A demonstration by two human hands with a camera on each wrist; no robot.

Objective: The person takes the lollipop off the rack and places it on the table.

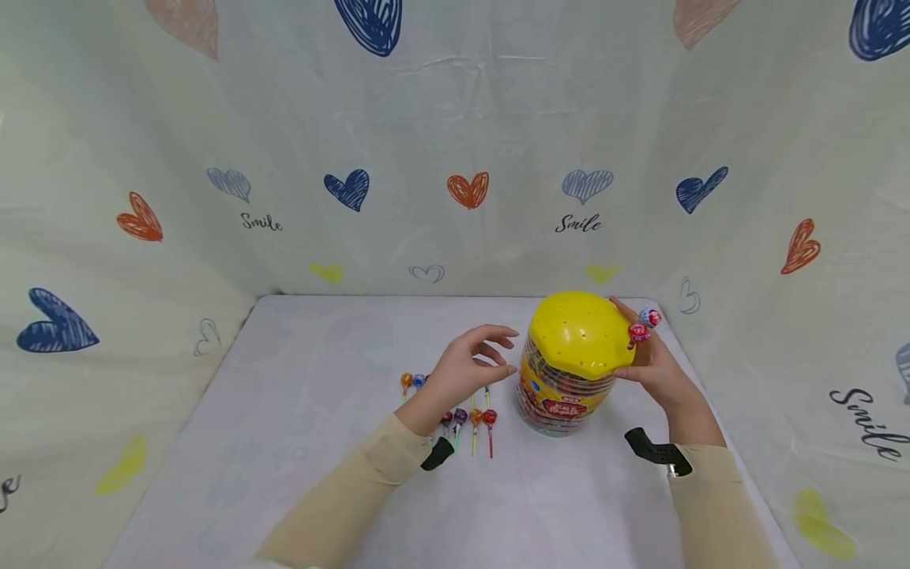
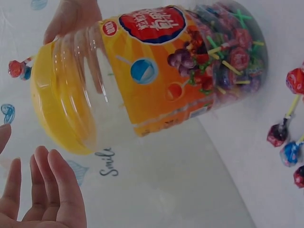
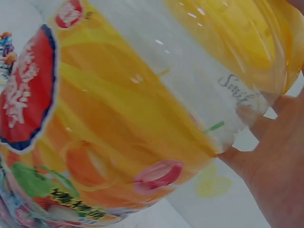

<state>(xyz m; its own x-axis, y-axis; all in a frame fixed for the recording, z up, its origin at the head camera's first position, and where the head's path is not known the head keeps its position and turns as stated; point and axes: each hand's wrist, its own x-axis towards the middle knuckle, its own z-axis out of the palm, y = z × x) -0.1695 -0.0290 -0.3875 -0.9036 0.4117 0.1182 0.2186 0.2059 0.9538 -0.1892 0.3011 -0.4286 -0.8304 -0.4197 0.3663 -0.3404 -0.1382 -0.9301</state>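
A clear plastic lollipop jar point(image 1: 565, 395) with an orange label and yellow lid point(image 1: 577, 336) stands on the table, right of centre. My right hand point(image 1: 661, 375) grips the jar's right side just below the lid. Two lollipops point(image 1: 639, 332) show beside the lid, near those fingers; whether the hand or the lid holds their sticks, I cannot tell. Left of the jar is my left hand point(image 1: 465, 363), fingers loosely bent and apart from it, holding nothing. In the left wrist view, wrapped candies point(image 2: 237, 52) fill the jar's lower part.
Several lollipops point(image 1: 490, 417) lie in rows on the white table point(image 1: 298, 442), left of the jar and partly hidden by my left forearm. A cloth backdrop point(image 1: 426, 118) printed with hearts and "Smile" rises behind and at both sides.
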